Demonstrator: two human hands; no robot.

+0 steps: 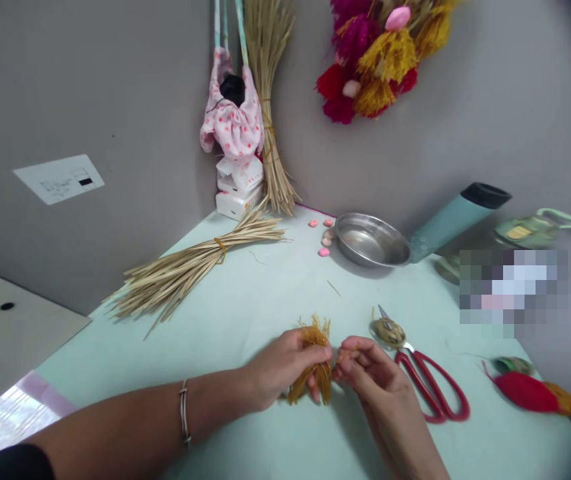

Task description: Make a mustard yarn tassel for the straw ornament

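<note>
A mustard-yellow yarn tassel [322, 381] with a frayed top sits in the grip of my left hand [275, 368], the thumb pressed across its middle and its strands hanging down. Right beside it, my right hand [384, 390] has thumb and fingers pinched together; what is between the fingertips is too small to make out. To the right of that hand lie red-handled scissors [432, 387], their blades partly covered by a small olive-brown wound bundle [389, 331]. Farther right rests a red piece with a yellow fringed end [532, 393].
A tied straw bundle [190, 270] lies at the back left, another straw sheaf [268, 113] leaning in the corner. Small pink pieces [324, 252] sit by a steel bowl [371, 243]. A teal tumbler [452, 220] stands behind. Colourful tassels [388, 60] hang on the wall.
</note>
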